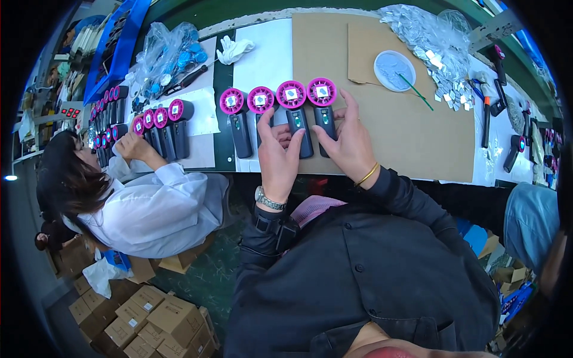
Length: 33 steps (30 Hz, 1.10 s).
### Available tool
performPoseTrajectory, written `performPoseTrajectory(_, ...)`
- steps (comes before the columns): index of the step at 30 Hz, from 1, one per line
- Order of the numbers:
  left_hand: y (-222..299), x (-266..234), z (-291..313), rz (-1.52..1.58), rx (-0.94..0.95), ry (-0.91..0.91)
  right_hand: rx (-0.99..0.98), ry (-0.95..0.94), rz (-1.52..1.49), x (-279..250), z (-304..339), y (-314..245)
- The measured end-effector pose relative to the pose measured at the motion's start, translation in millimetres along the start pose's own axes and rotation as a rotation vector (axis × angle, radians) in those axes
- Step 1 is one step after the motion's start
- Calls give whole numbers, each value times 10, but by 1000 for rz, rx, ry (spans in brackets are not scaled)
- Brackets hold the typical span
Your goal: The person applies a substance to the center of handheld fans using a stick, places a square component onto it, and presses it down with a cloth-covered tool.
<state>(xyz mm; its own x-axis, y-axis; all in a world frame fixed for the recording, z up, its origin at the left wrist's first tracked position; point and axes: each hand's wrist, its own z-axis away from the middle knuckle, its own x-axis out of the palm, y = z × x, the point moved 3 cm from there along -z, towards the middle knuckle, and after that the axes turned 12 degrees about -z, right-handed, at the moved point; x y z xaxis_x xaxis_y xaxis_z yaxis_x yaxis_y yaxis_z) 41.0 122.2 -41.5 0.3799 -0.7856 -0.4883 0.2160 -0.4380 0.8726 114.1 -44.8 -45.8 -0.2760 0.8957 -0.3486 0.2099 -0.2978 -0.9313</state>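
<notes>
Several handheld fans with pink round heads and dark handles lie in a row in front of me, each with a white square and a grey tile at its centre. My left hand [279, 155] grips the third fan [300, 128] from the left, thumb on its handle. The index finger of that hand reaches over the second fan [261, 99]. My right hand [351, 140] holds the rightmost fan [322, 92] by its handle, between thumb and fingers. The leftmost fan [240, 134] lies untouched.
Right of the fans, a white round dish [394, 70] with a green stick sits on brown cardboard [406, 137]. Beyond it is a pile of small grey tiles [450, 83]. A hammer [486, 113] lies farther right. On the left, a co-worker in white [161, 209] handles more fans.
</notes>
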Motion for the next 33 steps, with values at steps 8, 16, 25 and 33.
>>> performPoseTrajectory(8,61,-56,16,-169,76,17,-27,-15,-48,42,33,-1)
performPoseTrajectory(16,152,-69,49,-277,112,46,26,-53,-107,38,49,-20)
performPoseTrajectory(25,197,-77,40,-399,152,79,77,-95,-184,49,46,-27)
performPoseTrajectory(33,138,-63,51,-412,171,83,74,-107,-188,27,61,-13)
